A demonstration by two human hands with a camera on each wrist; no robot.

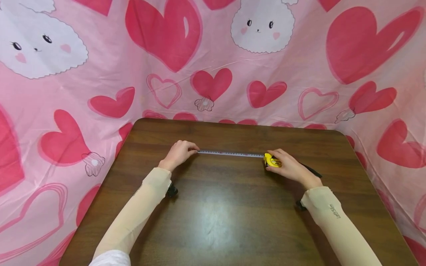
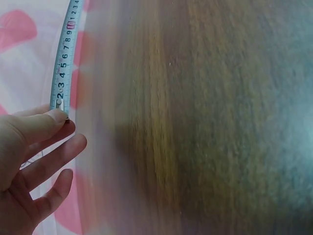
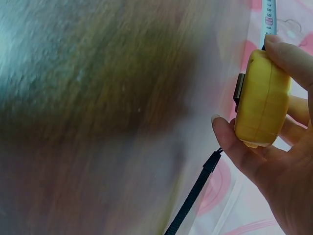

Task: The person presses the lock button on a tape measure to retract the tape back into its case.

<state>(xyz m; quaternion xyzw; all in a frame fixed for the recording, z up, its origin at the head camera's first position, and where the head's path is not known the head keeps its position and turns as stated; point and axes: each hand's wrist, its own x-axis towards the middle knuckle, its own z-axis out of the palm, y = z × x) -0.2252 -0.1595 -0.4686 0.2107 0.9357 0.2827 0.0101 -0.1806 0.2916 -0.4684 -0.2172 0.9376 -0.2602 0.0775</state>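
A yellow tape measure (image 1: 273, 161) is gripped in my right hand (image 1: 287, 166), the thumb near the slot where the blade comes out. Its metal blade (image 1: 229, 153) stretches straight across to the left, above the table. At the blade's end, my left hand (image 1: 179, 153) pinches the tip between thumb and finger, the other fingers spread loosely. Black numbers on the blade (image 2: 64, 63) show in the left wrist view. In the right wrist view, a black clip sits on the side of the yellow case (image 3: 262, 100), and a black wrist strap (image 3: 195, 191) hangs from it.
The brown wooden table (image 1: 213, 214) has rounded far corners. A pink cloth (image 1: 213, 55) with hearts and white cartoon faces hangs behind it and along both sides. Light glares off the table's middle.
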